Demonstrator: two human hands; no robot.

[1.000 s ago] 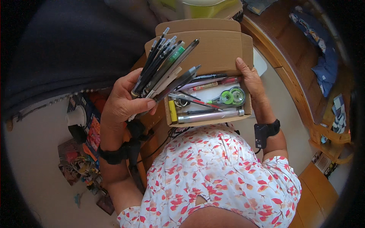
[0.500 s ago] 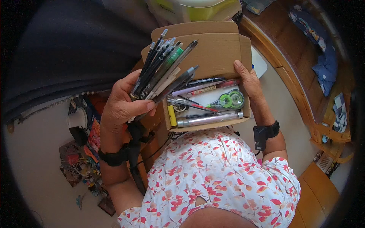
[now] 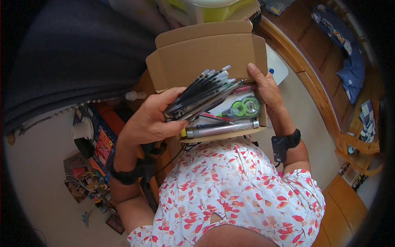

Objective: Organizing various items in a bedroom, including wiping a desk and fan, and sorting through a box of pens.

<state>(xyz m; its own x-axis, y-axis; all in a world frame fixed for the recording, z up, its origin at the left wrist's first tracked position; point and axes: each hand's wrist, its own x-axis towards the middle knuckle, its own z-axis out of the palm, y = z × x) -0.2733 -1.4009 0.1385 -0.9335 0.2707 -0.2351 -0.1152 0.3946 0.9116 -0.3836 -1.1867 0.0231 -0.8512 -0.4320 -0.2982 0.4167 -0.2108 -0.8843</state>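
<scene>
My left hand (image 3: 154, 119) is closed around a bundle of pens (image 3: 205, 91), mostly black and clear ones. The bundle is tilted, low over the left part of an open cardboard box (image 3: 201, 47), and hides some of what lies inside. My right hand (image 3: 268, 91) grips the box's right side, thumb at the raised lid. Inside lie a green and grey correction tape (image 3: 245, 108), a clear tube with grey ends (image 3: 222, 128), a red and black pen (image 3: 217, 118) and a partly covered yellow item (image 3: 183, 132).
A dark curtain (image 3: 82, 53) hangs at the left. Beyond the lid stands a white and green container (image 3: 210, 10). Wooden furniture with a curved edge (image 3: 304, 61) runs along the right, blue cloth (image 3: 352, 78) on it. Mixed items (image 3: 92, 181) lie at lower left.
My left hand has brought the pen bundle right and lowered it over the box, tilting it flatter. The box has shifted slightly left in view, with my right hand still on it.
</scene>
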